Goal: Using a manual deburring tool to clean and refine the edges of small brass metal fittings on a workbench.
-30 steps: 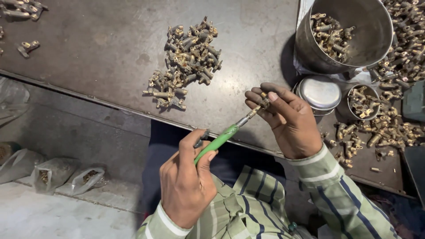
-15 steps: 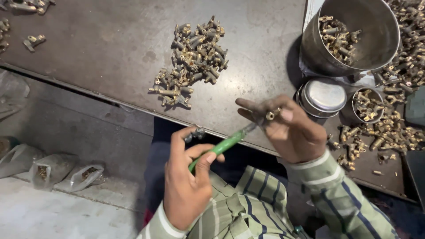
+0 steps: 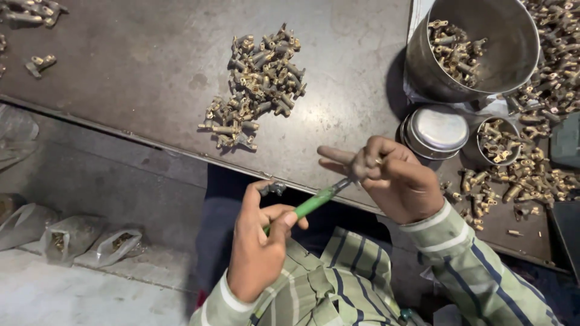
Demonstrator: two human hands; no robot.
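Left hand [image 3: 257,253] fist closed on green-handled tool [image 3: 314,202]; right hand [image 3: 393,178] pinches brass fitting [image 3: 377,162]. Heap [image 3: 257,84] upper centre, steel bucket [image 3: 513,66] part-filled.

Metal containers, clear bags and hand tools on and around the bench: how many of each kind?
Large steel bucket: 1
Small open tin: 1
Lidded round tin: 1
Clear bags on the floor: 3 in view
Green-handled screwdriver: 1
Total: 7
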